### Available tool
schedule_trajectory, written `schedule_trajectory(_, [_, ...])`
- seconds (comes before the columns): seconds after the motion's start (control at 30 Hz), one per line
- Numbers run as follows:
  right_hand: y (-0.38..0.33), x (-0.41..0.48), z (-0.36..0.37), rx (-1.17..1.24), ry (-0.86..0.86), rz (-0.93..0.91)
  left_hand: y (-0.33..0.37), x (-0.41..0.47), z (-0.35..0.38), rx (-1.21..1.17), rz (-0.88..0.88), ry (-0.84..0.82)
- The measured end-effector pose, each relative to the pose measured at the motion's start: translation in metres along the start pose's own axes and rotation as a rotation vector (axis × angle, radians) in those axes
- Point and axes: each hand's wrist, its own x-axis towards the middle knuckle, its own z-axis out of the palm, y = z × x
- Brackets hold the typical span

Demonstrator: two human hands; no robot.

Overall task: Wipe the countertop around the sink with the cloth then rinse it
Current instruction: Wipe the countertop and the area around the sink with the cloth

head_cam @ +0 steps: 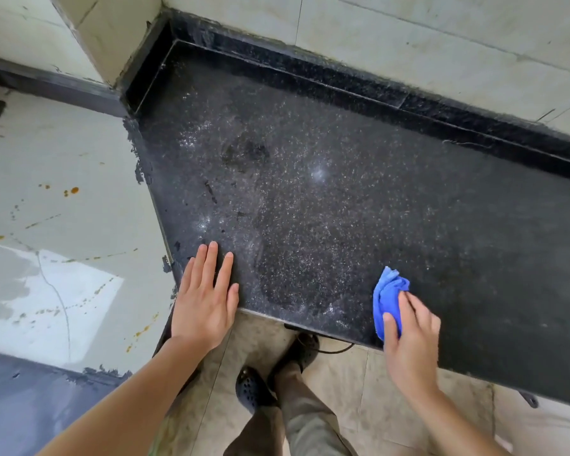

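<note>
A person stands at the corner of a black speckled stone table, seen from above over their bare forearms. The left hand lies flat on the near left corner of the table, palm down, fingers straight and slightly spread, its grip released and holding nothing. The right hand is further along the front edge, well apart from the left. Its grip is closed around a bright blue cloth, with the thumb and curled fingers pinching it into a bunch. The cloth rests on the table just inside the front edge, its loose end sticking out beyond the fingertips toward the middle of the table.

The stone between the two hands shows pale, hazy smears and glints of light, and a darker patch sits further back near the far corner. A raised black strip of the same stone runs along the back and the left end of the table, where it meets pale wall tiles.

Below the front edge is a beige tiled floor. The person's feet are there in dark perforated clogs, below grey-green trousers. To the left of the table a pale surface carries small orange spots and a thin crack.
</note>
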Motion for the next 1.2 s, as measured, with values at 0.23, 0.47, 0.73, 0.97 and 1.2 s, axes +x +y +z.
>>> schedule_trajectory(0.23, [-0.144, -0.005, 0.063, 0.118, -0.161, -0.327, -0.002, 0.0, -0.001, -0.075, -0.01, 0.028])
schedule_trajectory(0.47, [-0.106, 0.093, 0.028, 0.213, -0.196, -0.086, -0.026, -0.055, -0.018, -0.23, -0.14, 0.121])
schedule_trajectory(0.73, [-0.171, -0.012, 0.074, -0.034, -0.177, -0.553, -0.042, -0.097, -0.012, -0.224, -0.353, 0.173])
schedule_trajectory(0.97, [-0.202, 0.074, 0.07, 0.277, -0.391, -0.568, -0.041, -0.092, -0.01, -0.135, -0.318, 0.151])
schedule_trajectory(1.2, [-0.214, 0.092, 0.083, -0.09, -0.145, -0.394, -0.039, -0.091, -0.007, -0.098, -0.304, 0.139])
